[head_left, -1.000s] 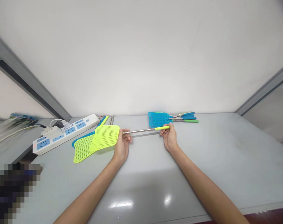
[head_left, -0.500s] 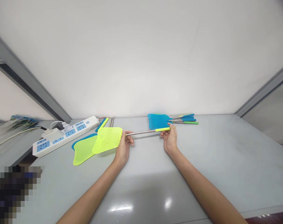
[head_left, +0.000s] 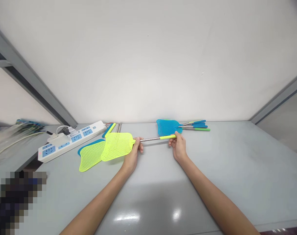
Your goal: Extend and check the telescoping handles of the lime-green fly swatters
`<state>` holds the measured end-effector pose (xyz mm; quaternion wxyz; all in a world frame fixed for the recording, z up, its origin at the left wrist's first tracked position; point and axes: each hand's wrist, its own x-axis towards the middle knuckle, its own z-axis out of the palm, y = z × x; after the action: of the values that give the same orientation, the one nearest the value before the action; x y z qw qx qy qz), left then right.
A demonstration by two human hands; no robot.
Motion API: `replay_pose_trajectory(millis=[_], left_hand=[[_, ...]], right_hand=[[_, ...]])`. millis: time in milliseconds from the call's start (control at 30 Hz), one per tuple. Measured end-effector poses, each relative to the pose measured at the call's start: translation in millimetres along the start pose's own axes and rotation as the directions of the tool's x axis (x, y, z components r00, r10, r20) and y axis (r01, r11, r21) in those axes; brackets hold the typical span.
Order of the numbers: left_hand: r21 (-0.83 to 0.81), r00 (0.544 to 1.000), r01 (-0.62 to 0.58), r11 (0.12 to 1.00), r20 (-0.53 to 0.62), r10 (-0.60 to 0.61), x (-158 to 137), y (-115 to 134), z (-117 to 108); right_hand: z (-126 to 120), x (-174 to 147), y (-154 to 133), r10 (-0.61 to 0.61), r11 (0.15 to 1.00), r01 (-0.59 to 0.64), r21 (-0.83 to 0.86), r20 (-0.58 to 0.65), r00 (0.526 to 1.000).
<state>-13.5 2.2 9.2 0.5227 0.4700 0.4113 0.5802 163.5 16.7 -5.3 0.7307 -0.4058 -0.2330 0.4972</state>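
Between my hands is a yellow fly swatter [head_left: 117, 146] with a perforated paddle, a metal shaft and a yellow grip. My left hand [head_left: 132, 155] is closed around the shaft just by the paddle's neck. At the other end, my right hand [head_left: 179, 147] pinches the yellow grip. The swatter is held roughly level above the table, its paddle overlapping a second yellow paddle [head_left: 91, 157] lying there. A blue paddle [head_left: 80, 150] peeks out from under that one. Behind my right hand lies a pile of assembled swatters with a blue paddle [head_left: 168, 127] on top.
A white power strip [head_left: 72, 142] with plugs stands at the left on the grey table [head_left: 148, 176]. Beside it lie loose blue and yellow grips [head_left: 110, 130] and metal rods [head_left: 118, 127]. A wall [head_left: 148, 65] rises behind. Plastic-wrapped items [head_left: 18, 133] sit far left.
My left hand has shifted slightly right along the shaft, so the paddle's neck now shows. The right hand stays on the grip. The whole view has moved a little.
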Motion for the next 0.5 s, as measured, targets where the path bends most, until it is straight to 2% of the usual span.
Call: replay_pose_trajectory(millis=[167,400,500], left_hand=[[0.041,1.000,0.002,0.999,0.001,-0.002,-1.4,-2.6,-1.4],[-0.102,0.998,-0.005,0.995,-0.055,0.000,-1.9,0.1,-0.9],[-0.079,0.995,-0.028,0.996,-0.100,0.020,-2.6,0.2,-1.8]], right_hand=[[-0.8,-1.8,1.6,-0.004,0.998,0.006,-0.069,0.023,1.000],[0.9,-5.6,1.6,-0.003,0.968,0.024,-0.250,0.087,0.996],[1.0,-5.2,2.1,-0.008,0.963,0.035,-0.268,0.104,0.995]])
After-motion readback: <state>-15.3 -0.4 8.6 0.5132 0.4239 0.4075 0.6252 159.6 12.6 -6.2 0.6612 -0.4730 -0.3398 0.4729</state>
